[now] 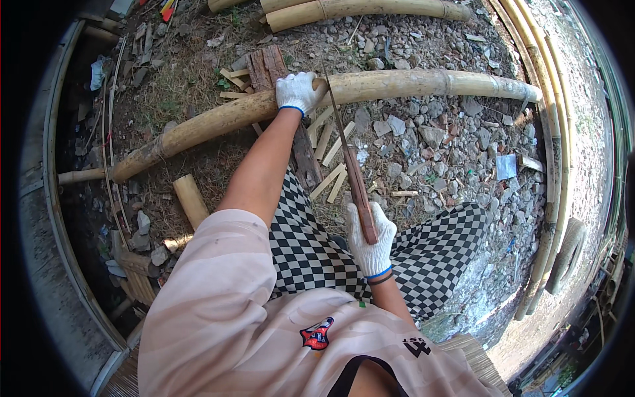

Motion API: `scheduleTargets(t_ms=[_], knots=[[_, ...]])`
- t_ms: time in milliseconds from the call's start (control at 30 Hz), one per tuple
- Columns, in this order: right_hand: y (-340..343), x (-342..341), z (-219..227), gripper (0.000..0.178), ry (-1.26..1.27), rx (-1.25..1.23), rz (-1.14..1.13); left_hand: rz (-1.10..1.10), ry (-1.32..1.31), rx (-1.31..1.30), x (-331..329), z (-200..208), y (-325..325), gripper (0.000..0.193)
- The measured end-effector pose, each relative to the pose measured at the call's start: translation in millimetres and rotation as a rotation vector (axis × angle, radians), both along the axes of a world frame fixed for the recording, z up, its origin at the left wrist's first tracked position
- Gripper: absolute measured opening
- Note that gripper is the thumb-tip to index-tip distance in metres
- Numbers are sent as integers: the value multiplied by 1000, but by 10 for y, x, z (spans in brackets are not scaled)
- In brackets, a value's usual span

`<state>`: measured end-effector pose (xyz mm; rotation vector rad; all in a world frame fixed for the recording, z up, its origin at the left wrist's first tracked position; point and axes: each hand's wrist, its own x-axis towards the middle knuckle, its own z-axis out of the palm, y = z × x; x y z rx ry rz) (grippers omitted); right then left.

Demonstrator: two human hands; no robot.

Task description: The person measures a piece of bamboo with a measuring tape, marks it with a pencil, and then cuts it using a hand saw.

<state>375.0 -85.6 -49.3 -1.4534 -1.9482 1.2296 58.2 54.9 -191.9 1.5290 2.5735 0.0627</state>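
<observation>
A long bamboo pole [410, 85] lies crosswise in front of me. My left hand [299, 92], in a white knitted glove, is wrapped round the pole just left of the blade. In my right hand [370, 246], also gloved in white, is the brown wooden handle of a handsaw [357, 192]. Its thin blade, seen nearly edge-on, reaches away from me and crosses the bamboo close to my left fingers. Teeth and depth of any cut cannot be made out. Under the pole near my left hand is a rough, dark wooden block [266, 65].
Split bamboo pieces [337, 142] lie among rubble and dry grass below the pole. A short bamboo length [190, 200] rests left of my knees. More bamboo poles [370, 9] lie at the far side, and long ones [554, 139] run along the right.
</observation>
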Motion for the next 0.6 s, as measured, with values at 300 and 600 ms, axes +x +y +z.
scheduleTargets(t_ms=[300, 600], knots=[[277, -388, -255, 24, 44, 123, 13, 2, -11, 60, -37, -84, -23, 46], [414, -488, -296, 28, 23, 182, 31, 5, -50, 2, 6, 8, 82, 47]])
